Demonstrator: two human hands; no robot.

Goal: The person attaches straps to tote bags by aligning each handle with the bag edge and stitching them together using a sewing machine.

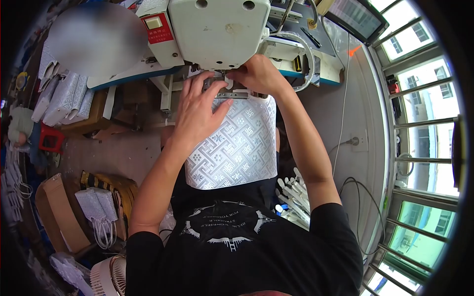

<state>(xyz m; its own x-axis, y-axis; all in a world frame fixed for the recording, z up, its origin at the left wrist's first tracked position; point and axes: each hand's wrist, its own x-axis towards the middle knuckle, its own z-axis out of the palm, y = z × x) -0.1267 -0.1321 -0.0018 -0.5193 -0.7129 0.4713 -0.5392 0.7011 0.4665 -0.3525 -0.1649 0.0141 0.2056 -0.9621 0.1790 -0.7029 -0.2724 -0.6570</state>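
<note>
A silver-white patterned panel (237,148) hangs from the head of a white sewing machine (219,29) down over my lap. Along its upper edge runs a metal clamp frame (233,95). My left hand (197,106) lies over the panel's upper left corner, fingers apart, the fingertips reaching the clamp frame. On the other side, my right hand (259,74) is bent in under the machine head with its fingers pinched together. A small white strip (229,83) shows between the two hands; whether the right fingers grip it is hidden.
Stacked patterned bags (64,101) stand at left, above a red stool (51,138). A cardboard box (61,212), corded bags (98,204) and a fan (108,276) are lower left. White straps (294,195) are bundled beside my right hip. A monitor (358,18) stands upper right.
</note>
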